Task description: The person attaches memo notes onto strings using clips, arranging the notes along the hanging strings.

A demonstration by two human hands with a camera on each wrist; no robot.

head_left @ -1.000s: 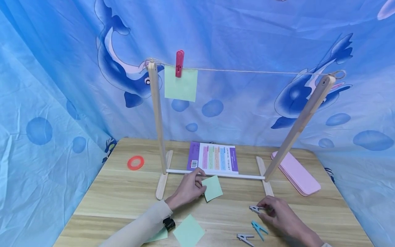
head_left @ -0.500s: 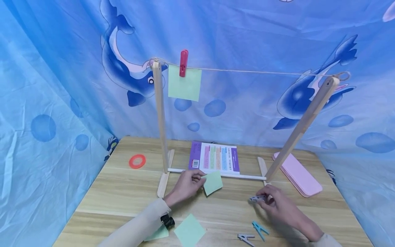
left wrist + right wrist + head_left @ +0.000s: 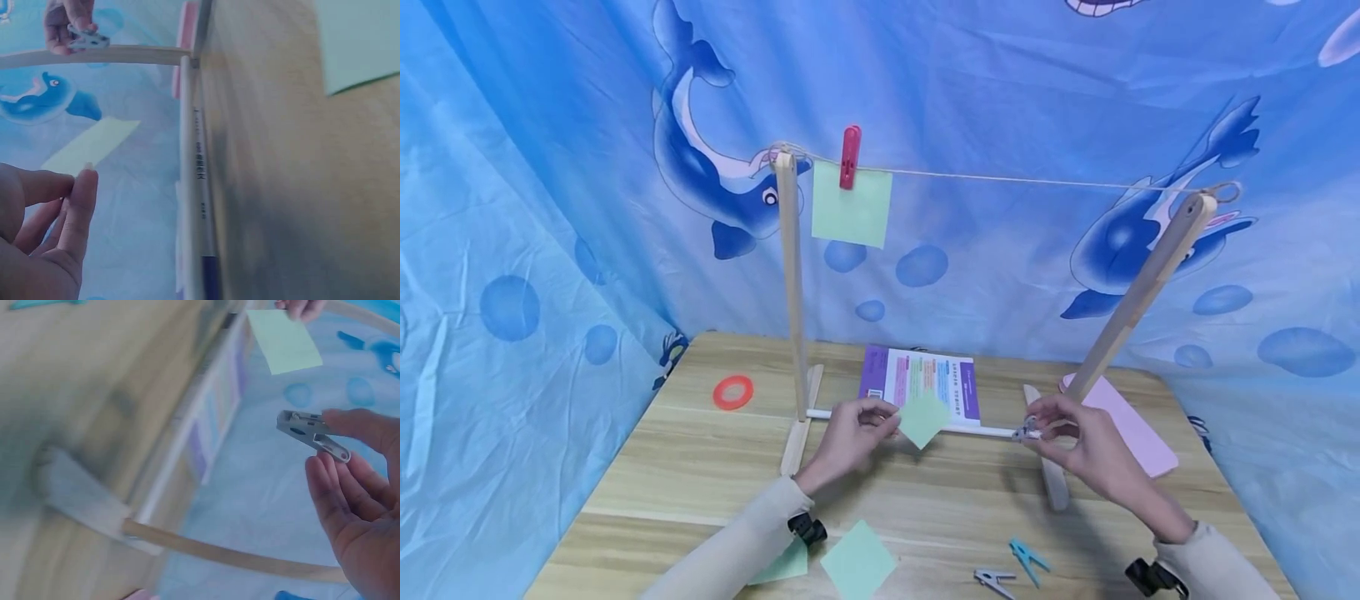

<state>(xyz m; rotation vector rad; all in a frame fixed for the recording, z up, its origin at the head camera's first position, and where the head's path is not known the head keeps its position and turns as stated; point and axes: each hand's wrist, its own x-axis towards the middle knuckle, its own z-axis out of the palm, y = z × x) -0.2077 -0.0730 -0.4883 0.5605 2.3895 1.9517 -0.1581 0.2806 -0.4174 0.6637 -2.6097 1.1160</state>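
Note:
A square of green paper [image 3: 924,419] is pinched at its left corner between the thumb and fingers of my left hand [image 3: 850,437], above the table. In the right wrist view that green paper [image 3: 287,344] hangs from the fingertips. My right hand [image 3: 1090,442] pinches a grey clothespin [image 3: 1027,430] near the frame's right post. In the right wrist view the clothespin [image 3: 312,432] sits between thumb and fingers. On the string [image 3: 1000,178] above hangs another green paper [image 3: 850,212], held by a red clothespin [image 3: 850,157].
Two wooden posts [image 3: 792,283] with a white crossbar carry the string. A purple-and-white booklet [image 3: 874,367], orange tape ring [image 3: 733,392] and pink case [image 3: 1127,425] lie on the table [image 3: 647,483]. Nearer are green sheets [image 3: 859,560], a teal clothespin [image 3: 1028,560] and a grey one [image 3: 995,580].
My right hand has lifted the grey clothespin off the table, up to the right post. My left hand has raised the green paper slightly, which has turned in its grip.

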